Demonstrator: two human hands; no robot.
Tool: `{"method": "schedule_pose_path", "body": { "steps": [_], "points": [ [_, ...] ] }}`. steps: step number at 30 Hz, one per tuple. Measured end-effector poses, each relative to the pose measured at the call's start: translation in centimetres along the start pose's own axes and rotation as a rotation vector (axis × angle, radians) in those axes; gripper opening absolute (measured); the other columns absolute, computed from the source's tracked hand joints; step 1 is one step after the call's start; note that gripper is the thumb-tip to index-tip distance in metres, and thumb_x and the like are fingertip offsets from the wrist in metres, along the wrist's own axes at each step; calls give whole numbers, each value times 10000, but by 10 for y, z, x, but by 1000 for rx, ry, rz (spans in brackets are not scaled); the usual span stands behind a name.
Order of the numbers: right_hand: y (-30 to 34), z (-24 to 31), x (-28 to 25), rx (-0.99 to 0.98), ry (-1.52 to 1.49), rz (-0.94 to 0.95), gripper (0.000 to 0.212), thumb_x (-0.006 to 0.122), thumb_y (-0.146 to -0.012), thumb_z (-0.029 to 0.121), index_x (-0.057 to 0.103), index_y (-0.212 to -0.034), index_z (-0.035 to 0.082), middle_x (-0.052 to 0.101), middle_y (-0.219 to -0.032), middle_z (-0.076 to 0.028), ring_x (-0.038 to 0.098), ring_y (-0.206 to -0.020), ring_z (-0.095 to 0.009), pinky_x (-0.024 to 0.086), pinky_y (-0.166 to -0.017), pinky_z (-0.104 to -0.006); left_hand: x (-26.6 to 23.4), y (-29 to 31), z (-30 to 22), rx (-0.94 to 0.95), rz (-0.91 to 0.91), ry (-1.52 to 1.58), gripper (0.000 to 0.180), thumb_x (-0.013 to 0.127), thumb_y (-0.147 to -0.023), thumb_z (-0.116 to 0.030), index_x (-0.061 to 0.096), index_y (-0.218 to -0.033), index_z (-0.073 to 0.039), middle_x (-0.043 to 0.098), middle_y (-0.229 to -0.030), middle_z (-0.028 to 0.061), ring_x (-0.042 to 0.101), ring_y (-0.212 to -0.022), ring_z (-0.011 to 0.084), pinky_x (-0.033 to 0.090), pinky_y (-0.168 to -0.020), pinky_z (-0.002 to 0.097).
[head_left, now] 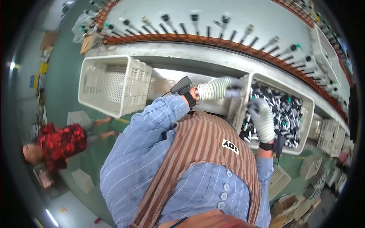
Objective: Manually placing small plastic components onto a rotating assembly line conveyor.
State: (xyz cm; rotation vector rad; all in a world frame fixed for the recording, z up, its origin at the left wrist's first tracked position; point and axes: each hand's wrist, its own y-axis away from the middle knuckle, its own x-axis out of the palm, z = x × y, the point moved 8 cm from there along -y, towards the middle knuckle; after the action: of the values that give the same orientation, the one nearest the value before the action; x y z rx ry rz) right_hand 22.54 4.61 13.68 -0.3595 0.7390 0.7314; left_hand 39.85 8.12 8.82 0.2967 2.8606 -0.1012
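A striped knit glove covers my left hand [230, 89], which reaches to the left rim of a white plastic crate [310, 127]. Its fingers are smeared by motion. My right hand [260, 112], gloved the same way, hangs over the left part of that crate with its fingers curled. Whatever they hold, if anything, is hidden. Inside the crate lies a heap of small black, white and green parts [279, 116]. Each wrist wears a black strap with a dark box-shaped device [181, 85] fixed to it.
Along the far side curves a conveyor [167, 37] with an orange-brown edge and upright pegs, several bearing dark-headed parts. Another white crate [123, 102] stands to the left. A person in a red patterned top [62, 144] is at the far left. Cardboard boxes [287, 205] sit lower right.
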Motion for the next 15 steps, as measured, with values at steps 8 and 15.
{"method": "schedule_pose_path", "body": {
  "steps": [8, 15],
  "points": [
    [7, 44, 0, -11, -208, 120, 255, 613, -820, -45, 625, -1062, 37, 632, -946, -124, 648, -899, -269, 514, -817, -365, 73, -4, -20, -18, 538, 350, 388, 655, -941, -284, 547, -1218, -36, 638, -1051, 127, 595, -1012, 192, 467, -936, 333],
    [38, -14, -14, 255, -577, -360, 324, 537, -959, 49, 563, -1279, -1, 648, -1162, -127, 630, -1055, -176, 498, -928, -303, -71, -88, -66, 411, -506, -1042, 177, 508, -862, -32, 676, -896, -76, 678, -831, 108, 675, -784, 296, 553, -674, 379]
  ]
}}
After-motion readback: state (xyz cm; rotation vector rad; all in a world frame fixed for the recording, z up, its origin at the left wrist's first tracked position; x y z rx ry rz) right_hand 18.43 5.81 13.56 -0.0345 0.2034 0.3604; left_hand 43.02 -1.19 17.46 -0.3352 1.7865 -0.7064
